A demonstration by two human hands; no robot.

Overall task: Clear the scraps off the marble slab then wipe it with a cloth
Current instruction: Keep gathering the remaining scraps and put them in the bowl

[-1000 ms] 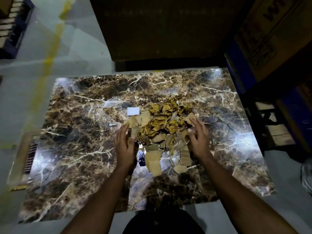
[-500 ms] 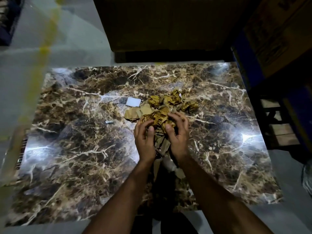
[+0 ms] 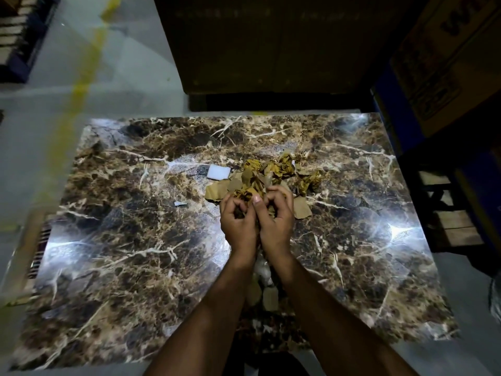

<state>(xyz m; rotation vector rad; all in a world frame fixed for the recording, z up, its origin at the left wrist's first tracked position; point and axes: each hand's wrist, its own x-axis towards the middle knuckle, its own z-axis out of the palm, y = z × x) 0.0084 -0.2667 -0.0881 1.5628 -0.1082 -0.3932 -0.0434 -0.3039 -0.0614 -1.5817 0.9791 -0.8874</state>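
A brown veined marble slab (image 3: 122, 240) lies on the floor. Near its middle sits a pile of crumpled gold foil and brown paper scraps (image 3: 276, 172). My left hand (image 3: 238, 221) and my right hand (image 3: 276, 218) are side by side at the near edge of the pile, fingers curled round a bunch of the scraps. A white square piece (image 3: 218, 171) lies left of the pile, and a tiny pale sliver (image 3: 180, 204) further left. A few brown scraps (image 3: 268, 297) lie between my forearms.
A big dark box (image 3: 271, 44) stands beyond the slab's far edge. Cardboard cartons and blue shelving (image 3: 447, 63) crowd the right side. Grey floor with a yellow stripe (image 3: 81, 66) runs on the left. A floor grate (image 3: 38, 256) sits by the slab's left edge.
My hands came together from either side of the pile and closed round a bunch of scraps. The pile is now more bunched, with some scraps left behind near my forearms.
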